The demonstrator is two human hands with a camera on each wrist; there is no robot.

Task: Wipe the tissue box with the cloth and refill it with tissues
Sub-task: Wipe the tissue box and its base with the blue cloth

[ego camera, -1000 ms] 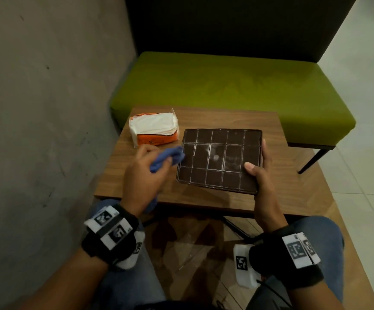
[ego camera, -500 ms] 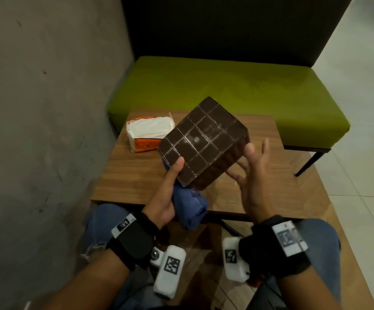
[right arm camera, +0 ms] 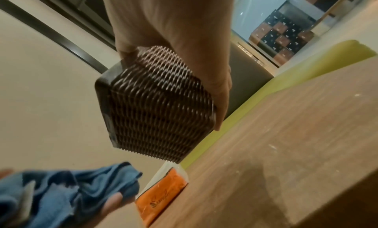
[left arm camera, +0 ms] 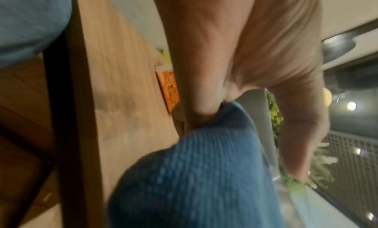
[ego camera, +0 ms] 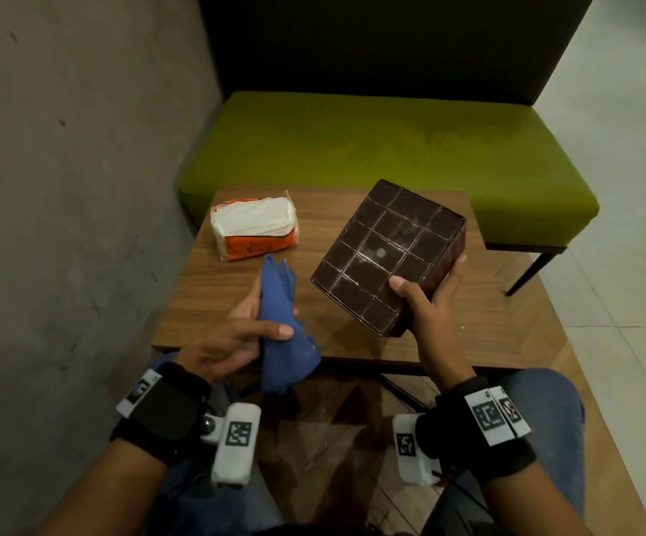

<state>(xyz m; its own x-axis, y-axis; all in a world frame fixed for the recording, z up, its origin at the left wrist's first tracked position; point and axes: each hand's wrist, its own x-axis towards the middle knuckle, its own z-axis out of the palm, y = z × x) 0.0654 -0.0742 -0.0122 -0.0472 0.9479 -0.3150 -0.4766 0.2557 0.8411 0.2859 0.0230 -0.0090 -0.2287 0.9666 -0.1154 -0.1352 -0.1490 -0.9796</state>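
The orange side of the tissue pack (right arm camera: pixel 161 197) bears a dark cursive brand word beside a small dark emblem; it begins with "S", and the remaining letters are too blurred to read with certainty; in the left wrist view the same script (left arm camera: pixel 170 94) shows only in part; the head view shows the mark (ego camera: pixel 253 248) too small to read; no other legible text, number or sign found.

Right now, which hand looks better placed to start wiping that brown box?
The left hand, probably. It already grips the blue cloth just beside the tissue box, while the right hand is busy holding the box tilted above the table, gridded face toward the person.
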